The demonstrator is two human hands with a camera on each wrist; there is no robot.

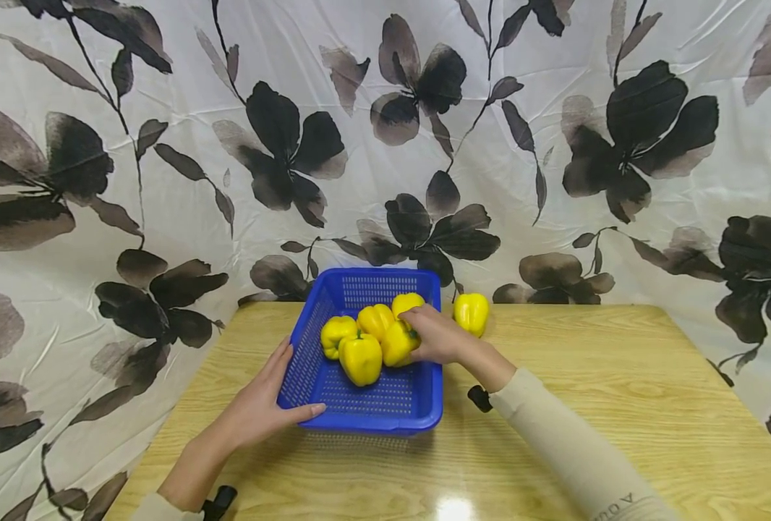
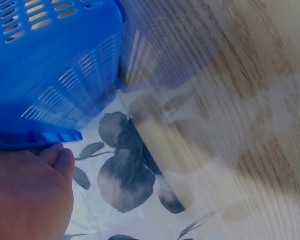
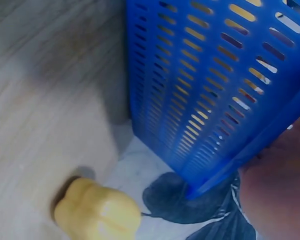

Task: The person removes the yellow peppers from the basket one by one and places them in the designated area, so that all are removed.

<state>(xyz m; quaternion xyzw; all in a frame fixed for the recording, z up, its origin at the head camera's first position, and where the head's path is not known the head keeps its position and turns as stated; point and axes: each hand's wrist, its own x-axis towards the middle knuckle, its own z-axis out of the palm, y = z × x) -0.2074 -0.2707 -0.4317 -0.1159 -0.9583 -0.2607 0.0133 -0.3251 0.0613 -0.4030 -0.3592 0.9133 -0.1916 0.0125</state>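
Observation:
A blue plastic basket with slotted walls stands on the table, several yellow bell peppers inside it. My left hand holds the basket at its near left corner, thumb along the front rim and fingers against the left side; in the left wrist view the fingertips go under the rim. Reaching over the right wall, my right hand grips a yellow bell pepper inside the basket. Its fingers are partly hidden behind the hand. Another pepper sits nearest the basket's front.
One more yellow bell pepper lies on the wooden table, right of the basket near the back edge. Behind the table hangs a white cloth with dark flowers. Dark wrist mounts show below both forearms.

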